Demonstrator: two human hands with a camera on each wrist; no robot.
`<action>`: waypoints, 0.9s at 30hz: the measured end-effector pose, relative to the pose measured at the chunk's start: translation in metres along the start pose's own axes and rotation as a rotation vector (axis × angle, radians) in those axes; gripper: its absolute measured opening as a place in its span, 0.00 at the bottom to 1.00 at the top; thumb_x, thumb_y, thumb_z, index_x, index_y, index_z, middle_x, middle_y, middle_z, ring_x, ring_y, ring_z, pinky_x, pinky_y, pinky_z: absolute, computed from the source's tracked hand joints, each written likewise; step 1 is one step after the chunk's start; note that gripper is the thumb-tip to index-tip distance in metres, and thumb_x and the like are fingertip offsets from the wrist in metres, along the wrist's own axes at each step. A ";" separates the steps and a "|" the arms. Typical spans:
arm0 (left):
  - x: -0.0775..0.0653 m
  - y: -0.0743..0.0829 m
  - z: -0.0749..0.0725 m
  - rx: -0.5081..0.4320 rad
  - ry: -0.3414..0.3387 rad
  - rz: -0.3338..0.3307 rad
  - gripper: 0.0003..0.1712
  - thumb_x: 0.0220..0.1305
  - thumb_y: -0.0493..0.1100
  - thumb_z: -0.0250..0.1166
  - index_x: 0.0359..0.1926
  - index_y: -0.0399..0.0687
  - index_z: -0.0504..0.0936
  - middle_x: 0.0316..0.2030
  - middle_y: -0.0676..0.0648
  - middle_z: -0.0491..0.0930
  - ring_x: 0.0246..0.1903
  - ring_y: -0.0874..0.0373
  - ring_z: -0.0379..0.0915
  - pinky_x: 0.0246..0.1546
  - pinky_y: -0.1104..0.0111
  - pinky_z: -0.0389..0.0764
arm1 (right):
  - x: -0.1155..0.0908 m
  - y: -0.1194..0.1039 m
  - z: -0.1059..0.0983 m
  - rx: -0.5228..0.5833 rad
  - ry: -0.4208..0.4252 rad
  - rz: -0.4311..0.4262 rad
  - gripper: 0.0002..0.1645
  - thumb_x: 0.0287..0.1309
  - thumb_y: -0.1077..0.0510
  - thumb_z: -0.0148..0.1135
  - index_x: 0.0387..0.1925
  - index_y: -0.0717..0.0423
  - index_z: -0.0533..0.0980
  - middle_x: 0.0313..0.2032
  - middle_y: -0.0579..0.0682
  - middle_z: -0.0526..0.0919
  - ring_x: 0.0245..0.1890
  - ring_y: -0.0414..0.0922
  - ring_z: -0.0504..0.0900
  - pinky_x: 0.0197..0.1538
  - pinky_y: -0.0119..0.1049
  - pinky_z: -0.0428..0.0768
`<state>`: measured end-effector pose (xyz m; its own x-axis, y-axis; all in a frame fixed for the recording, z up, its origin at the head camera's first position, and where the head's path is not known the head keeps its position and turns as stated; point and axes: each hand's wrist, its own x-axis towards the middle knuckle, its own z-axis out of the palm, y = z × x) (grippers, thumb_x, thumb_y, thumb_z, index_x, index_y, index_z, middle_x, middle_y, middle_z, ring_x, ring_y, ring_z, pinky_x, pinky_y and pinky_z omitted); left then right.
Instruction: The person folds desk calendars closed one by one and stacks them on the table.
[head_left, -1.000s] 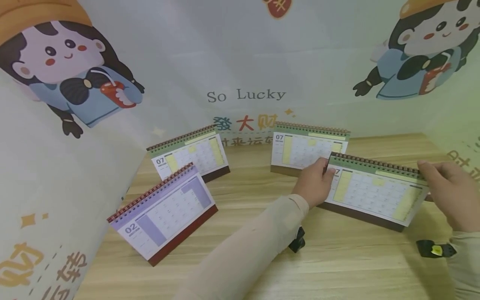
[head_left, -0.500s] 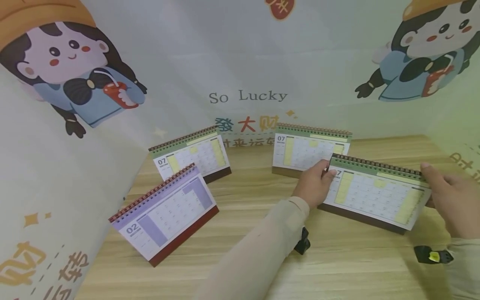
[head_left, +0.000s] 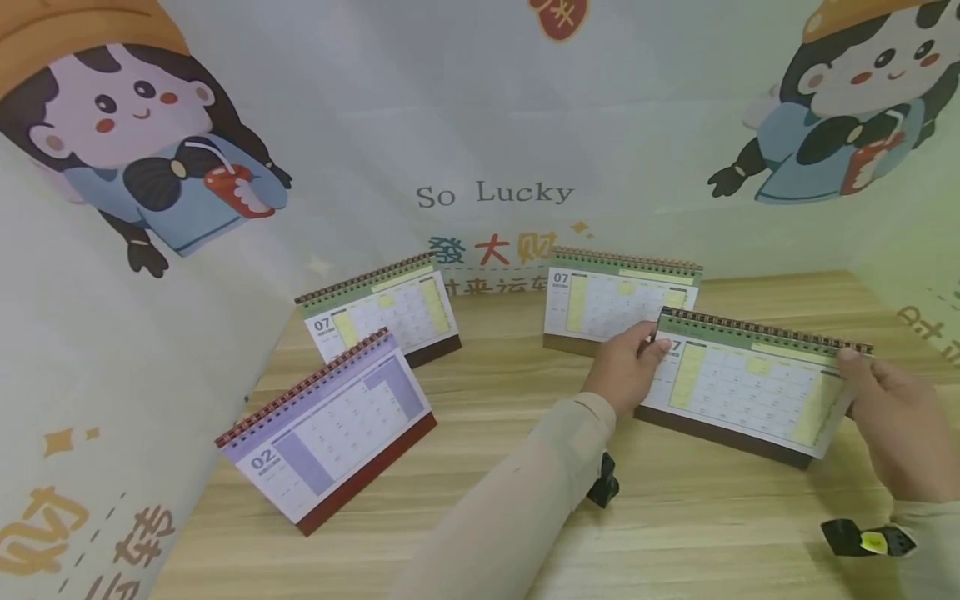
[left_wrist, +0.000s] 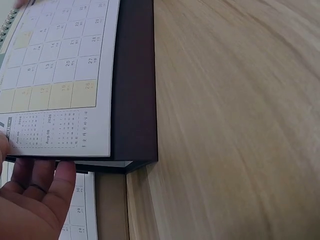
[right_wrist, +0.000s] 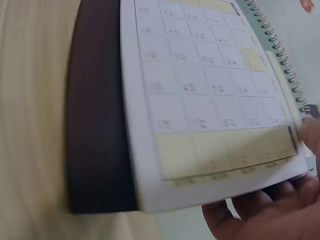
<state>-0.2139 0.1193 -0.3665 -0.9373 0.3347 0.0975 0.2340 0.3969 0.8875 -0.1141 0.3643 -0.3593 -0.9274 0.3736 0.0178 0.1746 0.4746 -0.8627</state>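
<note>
A desk calendar (head_left: 757, 392) with a green header, yellow side columns and a dark brown base stands at the front right. My left hand (head_left: 624, 368) grips its left end, thumb in front and fingers behind; in the left wrist view those fingers (left_wrist: 55, 185) reach in behind the side edge. At the opposite end my right hand (head_left: 896, 421) pinches the right edge below the spiral binding. The right wrist view has the page (right_wrist: 210, 95) close up, with that hand's fingers (right_wrist: 260, 210) partly hidden behind it.
Two similar green calendars stand farther back, one at left (head_left: 390, 304) and one at right (head_left: 618, 296), the latter partly covered by the gripped one. A purple calendar (head_left: 337, 429) with a red base stands front left. A printed cloth (head_left: 495, 108) backs the wooden table (head_left: 495, 375).
My right hand has slid down from the calendar's top right corner along its edge, uncovering the end of the spiral. The left hand and the other calendars stay in place.
</note>
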 end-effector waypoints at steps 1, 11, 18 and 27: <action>0.000 0.000 0.000 0.001 0.000 0.002 0.13 0.73 0.51 0.57 0.51 0.55 0.81 0.30 0.57 0.75 0.29 0.62 0.68 0.33 0.71 0.71 | 0.002 0.005 0.001 0.033 -0.049 -0.026 0.34 0.75 0.38 0.41 0.64 0.60 0.69 0.54 0.54 0.79 0.54 0.52 0.77 0.51 0.41 0.78; 0.002 0.000 0.000 0.019 -0.026 0.002 0.10 0.74 0.51 0.55 0.49 0.56 0.79 0.27 0.55 0.74 0.27 0.63 0.67 0.28 0.72 0.68 | 0.002 0.021 0.017 0.008 -0.031 -0.130 0.26 0.76 0.43 0.43 0.67 0.49 0.60 0.44 0.31 0.74 0.40 0.29 0.75 0.34 0.26 0.74; 0.001 -0.001 0.001 0.030 -0.034 0.010 0.12 0.74 0.52 0.55 0.50 0.55 0.78 0.26 0.54 0.73 0.26 0.62 0.66 0.27 0.71 0.68 | 0.004 0.022 0.016 -0.076 -0.010 -0.149 0.35 0.77 0.43 0.42 0.70 0.66 0.56 0.50 0.51 0.77 0.36 0.28 0.76 0.32 0.28 0.76; 0.001 -0.004 0.001 0.014 -0.038 0.031 0.12 0.75 0.51 0.55 0.51 0.54 0.78 0.28 0.55 0.74 0.28 0.62 0.67 0.30 0.71 0.69 | 0.005 0.024 0.016 -0.042 -0.004 -0.189 0.33 0.77 0.47 0.44 0.68 0.68 0.58 0.40 0.25 0.74 0.36 0.26 0.77 0.33 0.25 0.77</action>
<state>-0.2159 0.1191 -0.3702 -0.9190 0.3794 0.1074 0.2669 0.3979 0.8777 -0.1202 0.3647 -0.3876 -0.9463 0.2717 0.1753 0.0110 0.5688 -0.8224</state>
